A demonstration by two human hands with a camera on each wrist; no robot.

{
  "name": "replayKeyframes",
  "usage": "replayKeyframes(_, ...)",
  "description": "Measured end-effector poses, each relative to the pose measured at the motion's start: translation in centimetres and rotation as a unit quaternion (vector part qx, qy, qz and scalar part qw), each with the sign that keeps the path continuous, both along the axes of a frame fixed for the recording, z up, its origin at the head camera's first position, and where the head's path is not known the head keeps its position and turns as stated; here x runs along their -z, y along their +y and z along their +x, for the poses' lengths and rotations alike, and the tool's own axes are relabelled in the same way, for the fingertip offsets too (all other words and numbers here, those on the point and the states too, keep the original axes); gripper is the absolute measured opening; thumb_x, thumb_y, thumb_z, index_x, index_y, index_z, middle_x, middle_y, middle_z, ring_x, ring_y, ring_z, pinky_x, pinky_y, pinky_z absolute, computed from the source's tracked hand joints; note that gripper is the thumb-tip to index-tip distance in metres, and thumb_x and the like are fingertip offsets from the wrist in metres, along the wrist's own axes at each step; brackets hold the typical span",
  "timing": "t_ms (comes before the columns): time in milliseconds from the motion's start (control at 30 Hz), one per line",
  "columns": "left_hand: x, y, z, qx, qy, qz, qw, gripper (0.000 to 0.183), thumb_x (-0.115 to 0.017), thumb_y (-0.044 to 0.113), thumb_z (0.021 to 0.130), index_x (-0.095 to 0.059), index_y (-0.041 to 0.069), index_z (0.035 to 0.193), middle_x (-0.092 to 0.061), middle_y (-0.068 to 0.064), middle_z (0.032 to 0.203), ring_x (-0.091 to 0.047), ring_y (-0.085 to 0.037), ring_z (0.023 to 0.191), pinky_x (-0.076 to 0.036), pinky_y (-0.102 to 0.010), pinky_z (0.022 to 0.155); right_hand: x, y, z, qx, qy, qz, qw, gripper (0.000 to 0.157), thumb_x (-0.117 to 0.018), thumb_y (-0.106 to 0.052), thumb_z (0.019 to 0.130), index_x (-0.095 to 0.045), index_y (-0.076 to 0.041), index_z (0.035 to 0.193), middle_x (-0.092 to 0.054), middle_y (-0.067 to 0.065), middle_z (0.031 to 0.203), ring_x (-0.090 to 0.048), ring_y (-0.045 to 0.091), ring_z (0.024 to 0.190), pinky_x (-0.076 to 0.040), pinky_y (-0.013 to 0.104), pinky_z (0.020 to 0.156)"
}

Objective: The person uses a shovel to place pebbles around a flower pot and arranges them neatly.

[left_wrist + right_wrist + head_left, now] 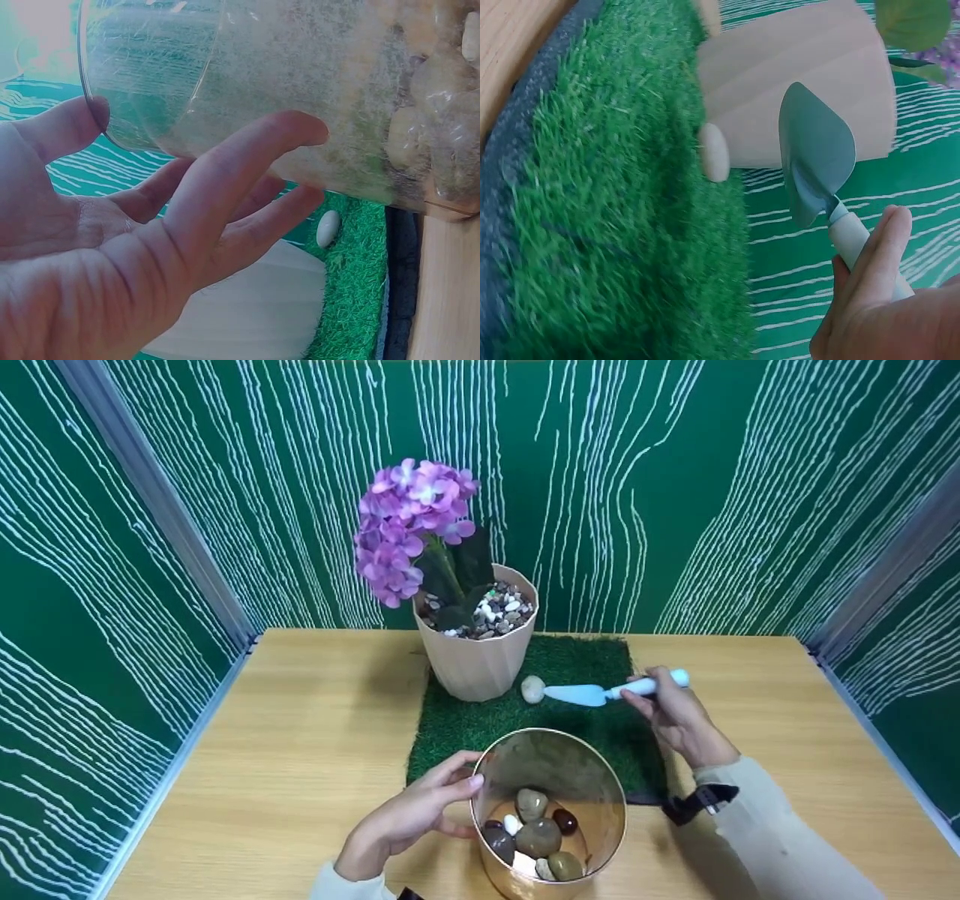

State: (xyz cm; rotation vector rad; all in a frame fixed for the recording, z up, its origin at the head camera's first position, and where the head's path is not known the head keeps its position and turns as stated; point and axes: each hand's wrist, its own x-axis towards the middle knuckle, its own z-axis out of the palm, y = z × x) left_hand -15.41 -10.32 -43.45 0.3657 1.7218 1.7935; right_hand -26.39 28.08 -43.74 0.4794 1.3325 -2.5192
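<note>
Aloft, trowel (576,694): gripped in the right hand (679,718), blade above the turf mat (465,735).
Jar (551,761): held at its side by the left hand (412,812).

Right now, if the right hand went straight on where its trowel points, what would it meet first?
In the head view, the pale stone comes first, just ahead of the trowel; the right wrist view shows the trowel higher, so it could pass over. Depth is unclear.

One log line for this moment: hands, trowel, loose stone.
left hand: holds jar | right hand: holds trowel | trowel: raised, apart from stone | stone: on turf beside pot | jar: stones inside
</note>
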Motion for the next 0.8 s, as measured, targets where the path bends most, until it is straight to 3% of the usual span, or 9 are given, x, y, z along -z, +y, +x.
replayKeyframes(367, 0.0, 0.0, 0.0, -0.002, 0.005, -0.004, 1.0, 0.048, -0.05, 0.029, 0.112, -0.043, 0.006, 0.154, -0.05, -0.027, 0.146, -0.054, -0.037, 0.138, -0.062, -0.053, 0.095, -1.7, 1.4, 1.8, -0.011, 0.037, 0.047, 0.998, 0.035, -0.042, -0.02, 0.114, -0.071, -0.008, 0.098, -0.073, 0.006, 0.098, -0.078, 0.01, 0.083, -0.061, 0.019, 0.085)
replayKeyframes(600, 0.0, -0.1, 0.0, 0.009, 0.001, -0.002, 1.0, 0.048, -0.049, 0.031, 0.113, -0.042, 0.009, 0.155, -0.047, -0.025, 0.15, -0.051, -0.038, 0.142, -0.061, -0.055, 0.096, -2.0, 1.7, 2.7, -0.003, 0.085, 0.118, 0.989, 0.032, -0.042, -0.022, 0.115, -0.069, -0.007, 0.11, -0.071, 0.003, 0.104, -0.078, 0.012, 0.092, -0.059, 0.018, 0.09)
replayKeyframes(800, 0.0, 0.0, 0.0, 0.006, 0.001, -0.002, 1.0, 0.047, -0.05, 0.03, 0.112, -0.043, 0.008, 0.154, -0.048, -0.025, 0.148, -0.051, -0.038, 0.141, -0.06, -0.055, 0.096, -3.1, 2.0, 3.6, 0.004, 0.109, 0.132, 0.985, 0.034, -0.043, -0.022, 0.115, -0.073, -0.007, 0.108, -0.071, 0.002, 0.107, -0.078, 0.014, 0.095, -0.059, 0.02, 0.092)
